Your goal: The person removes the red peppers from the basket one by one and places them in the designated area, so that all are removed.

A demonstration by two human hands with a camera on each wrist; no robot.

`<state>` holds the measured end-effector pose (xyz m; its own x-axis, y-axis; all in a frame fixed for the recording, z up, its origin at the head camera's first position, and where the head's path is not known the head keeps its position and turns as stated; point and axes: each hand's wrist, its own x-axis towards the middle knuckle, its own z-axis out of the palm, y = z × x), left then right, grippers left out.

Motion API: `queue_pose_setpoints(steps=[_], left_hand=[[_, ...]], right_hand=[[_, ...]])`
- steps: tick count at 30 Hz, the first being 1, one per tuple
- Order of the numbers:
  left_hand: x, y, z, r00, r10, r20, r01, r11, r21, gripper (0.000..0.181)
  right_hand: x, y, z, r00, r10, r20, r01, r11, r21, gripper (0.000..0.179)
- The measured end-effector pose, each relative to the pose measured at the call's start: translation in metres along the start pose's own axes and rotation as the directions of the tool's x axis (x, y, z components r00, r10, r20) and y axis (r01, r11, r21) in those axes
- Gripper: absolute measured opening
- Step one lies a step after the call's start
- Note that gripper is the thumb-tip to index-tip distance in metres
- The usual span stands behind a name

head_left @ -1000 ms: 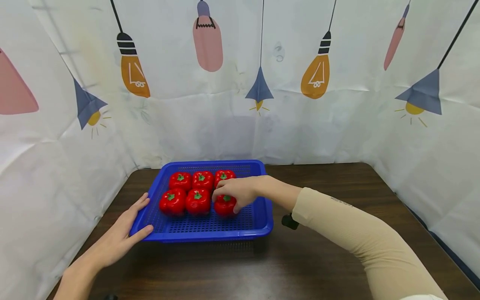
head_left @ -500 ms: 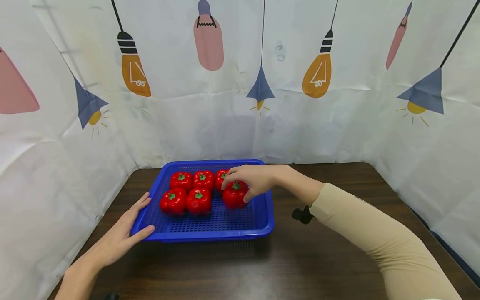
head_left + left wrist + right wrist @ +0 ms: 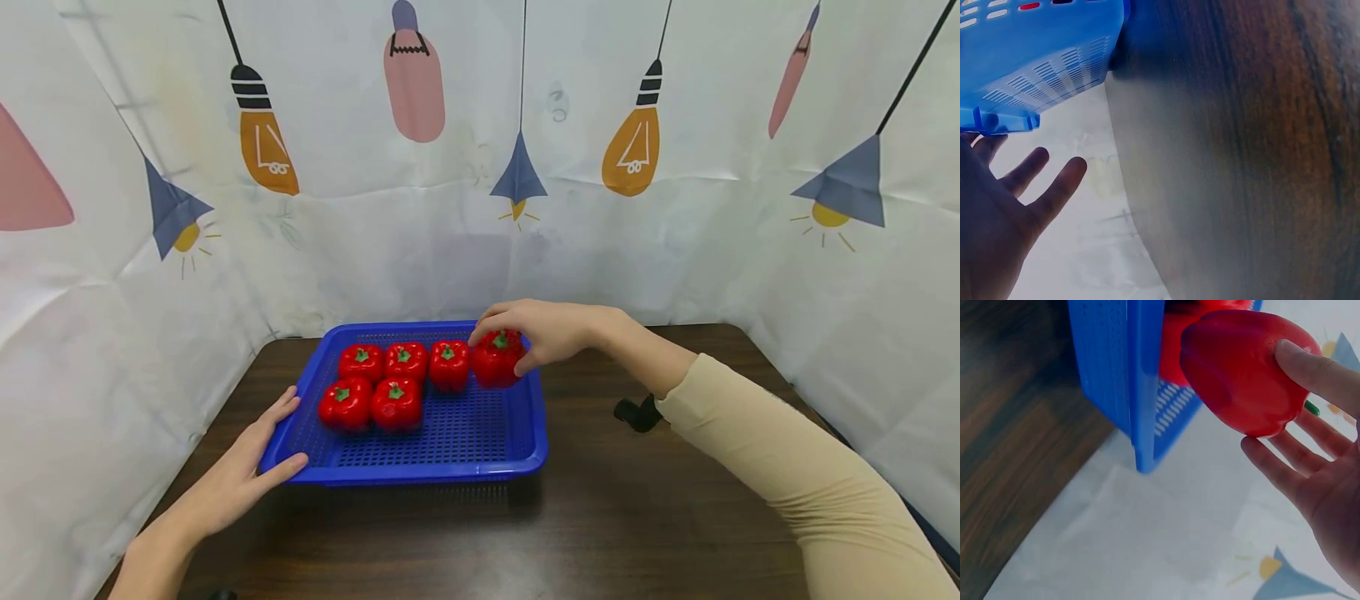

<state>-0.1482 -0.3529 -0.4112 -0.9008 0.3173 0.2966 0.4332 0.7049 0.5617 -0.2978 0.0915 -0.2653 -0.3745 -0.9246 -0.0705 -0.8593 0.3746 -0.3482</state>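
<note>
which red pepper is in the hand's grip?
The rightmost pepper in the head view: the right hand grips it. The other five peppers sit ungripped in the blue basket.

I see 1 glossy red pepper held stem-up over the blue basket, right of 5 matching peppers inside.

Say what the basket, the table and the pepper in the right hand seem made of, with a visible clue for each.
Blue basket: probably moulded plastic; smooth, shiny rim, slotted walls.
Table: wood or wood-effect laminate, satin; streaked grain.
Held pepper: perhaps glossy plastic or foam; bright highlights, though possibly real.
</note>
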Motion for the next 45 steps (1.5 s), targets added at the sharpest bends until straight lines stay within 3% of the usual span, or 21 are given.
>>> queue_pose_setpoints(steps=[9, 19, 34, 45], left_hand=[[-0.001, 0.003, -0.001, 1.0, 0.0, 0.005, 0.0, 1.0, -0.001, 0.079], [-0.001, 0.003, -0.002, 1.0, -0.017, 0.007, 0.017, 1.0, -0.004, 0.079], [-0.002, 0.003, 0.0, 1.0, -0.01, 0.013, 0.01, 1.0, -0.011, 0.078], [-0.002, 0.003, -0.001, 1.0, -0.024, 0.02, 0.025, 0.999, -0.02, 0.078]], right_hand=[[-0.026, 0.01, -0.016, 0.997, 0.017, -0.072, -0.017, 1.0, 0.012, 0.055], [-0.051, 0.022, -0.021, 0.991, 0.079, -0.109, -0.079, 0.997, 0.011, 0.057], [-0.079, 0.051, -0.009, 0.979, 0.156, -0.13, -0.155, 0.988, 0.014, 0.058], [-0.084, 0.075, 0.009, 0.969, 0.203, -0.14, -0.191, 0.977, 0.091, 0.059]])
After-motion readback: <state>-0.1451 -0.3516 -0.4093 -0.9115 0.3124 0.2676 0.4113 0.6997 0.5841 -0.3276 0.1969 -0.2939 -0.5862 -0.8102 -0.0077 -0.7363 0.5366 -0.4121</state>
